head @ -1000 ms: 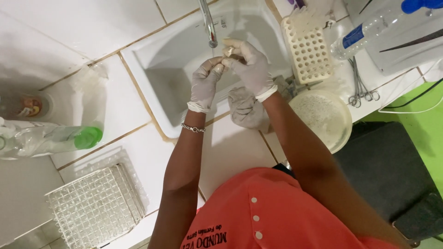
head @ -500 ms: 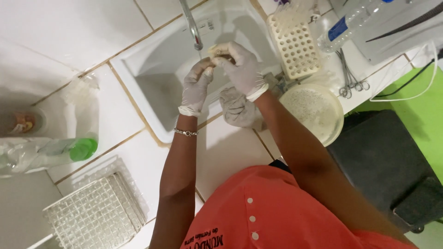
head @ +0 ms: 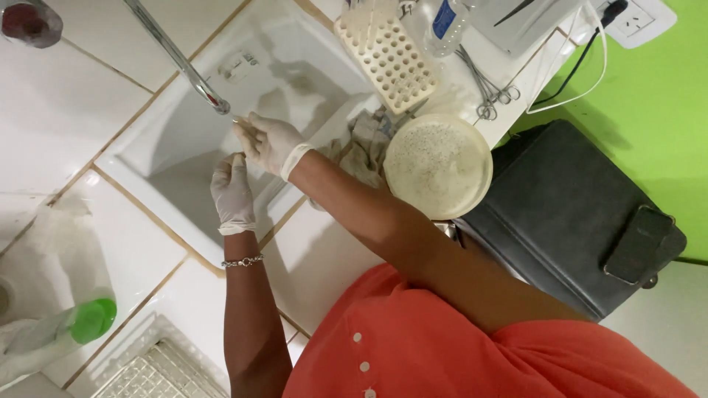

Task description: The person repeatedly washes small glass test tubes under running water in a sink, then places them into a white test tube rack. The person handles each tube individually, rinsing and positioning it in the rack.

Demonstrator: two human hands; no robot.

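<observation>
1. Head view, looking straight down: both gloved hands are over the white sink (head: 184,158), just under the tip of the tap (head: 181,63).
2. The right hand (head: 269,144) is pinched around a thin, pale tube-like thing (head: 242,127), held right below the spout. Too small to say more about it.
3. The left hand (head: 232,191) sits just beside it, fingers curled with the fingertips up by the tube's lower end; whether it grips anything, I cannot tell.
4. Risk, as I judge it: wet gloves and a slim item over an open basin, so a slip would drop it into the sink, maybe towards the drain.
5. Another: the round covered dish (head: 437,166) sits on the table edge close by the right elbow; a wide arm swing could knock it.
6. Containers now. That dish holds a pale, speckled layer. The cream tube rack (head: 389,59) beside the sink has rows of holes, mostly empty as far as I can see.
7. A clear bottle with a green cap (head: 63,328) lies on its side at lower left; a crumpled cloth (head: 358,151) lies between sink and dish.
</observation>
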